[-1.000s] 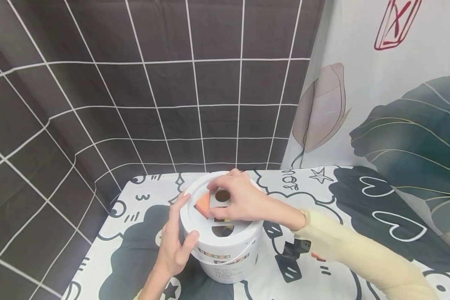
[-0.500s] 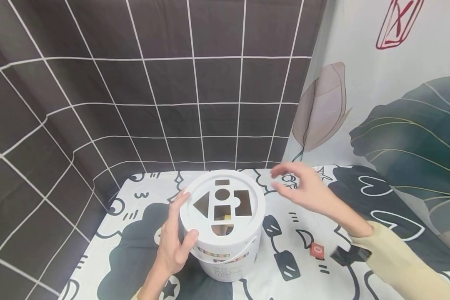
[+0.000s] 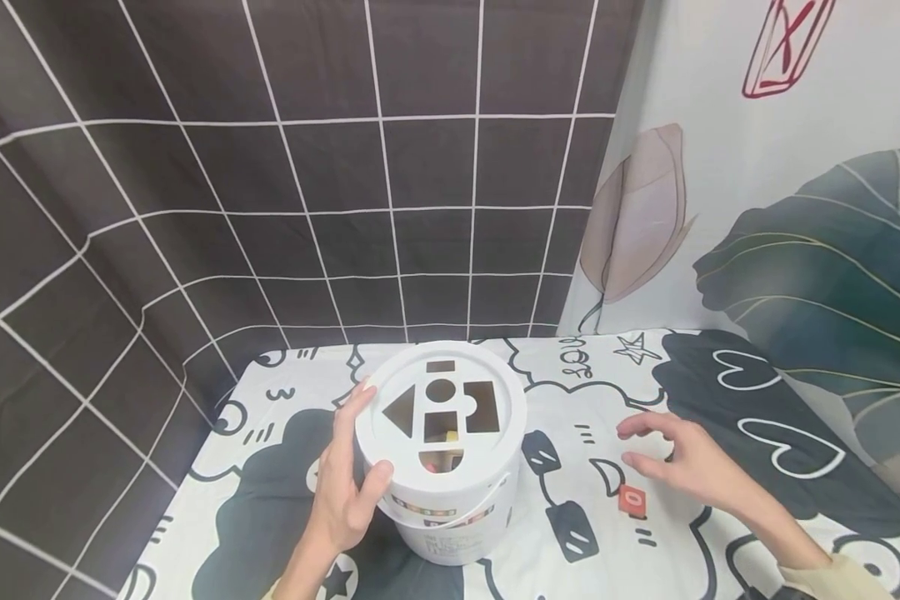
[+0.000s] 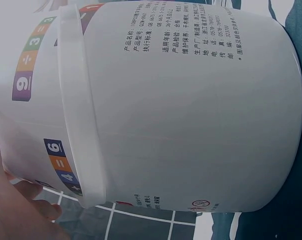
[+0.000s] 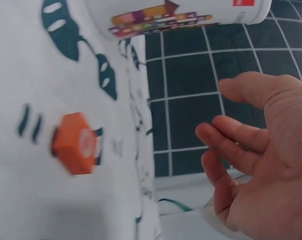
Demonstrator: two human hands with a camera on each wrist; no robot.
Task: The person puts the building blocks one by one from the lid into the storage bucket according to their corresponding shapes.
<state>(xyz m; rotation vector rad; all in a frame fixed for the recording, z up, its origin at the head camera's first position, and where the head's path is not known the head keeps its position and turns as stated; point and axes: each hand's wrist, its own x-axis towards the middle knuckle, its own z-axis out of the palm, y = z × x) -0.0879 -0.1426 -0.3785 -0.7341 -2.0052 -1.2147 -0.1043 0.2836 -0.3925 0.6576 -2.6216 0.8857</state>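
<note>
A white lidded bucket (image 3: 450, 533) stands upright, its lid (image 3: 373, 433) pierced with triangle, round, square and other shaped holes. Yellow and red bits show through two of the holes. My left hand (image 3: 341, 492) grips the bucket's left side, thumb and fingers at the lid's rim; in the left wrist view the bucket's printed wall (image 4: 191, 115) fills most of the picture. Right of the bucket, a small orange-red block (image 3: 632, 500) marked with a 0 lies on the cloth. Just above and beyond it hovers my right hand (image 3: 682, 458), holding nothing, thumb and fingers apart.
A white cloth (image 3: 555, 575) with black cartoon prints covers the tabletop. Behind it hangs a dark curtain with white grid lines (image 3: 435, 242), and a leaf-patterned white one (image 3: 645, 275) on the right. The bucket's handle (image 3: 450, 523) hangs down its front.
An orange piece held at the triangular hole is gone from the lid. My right hand has moved off the lid, then down towards the block. The left hand keeps its grip.
</note>
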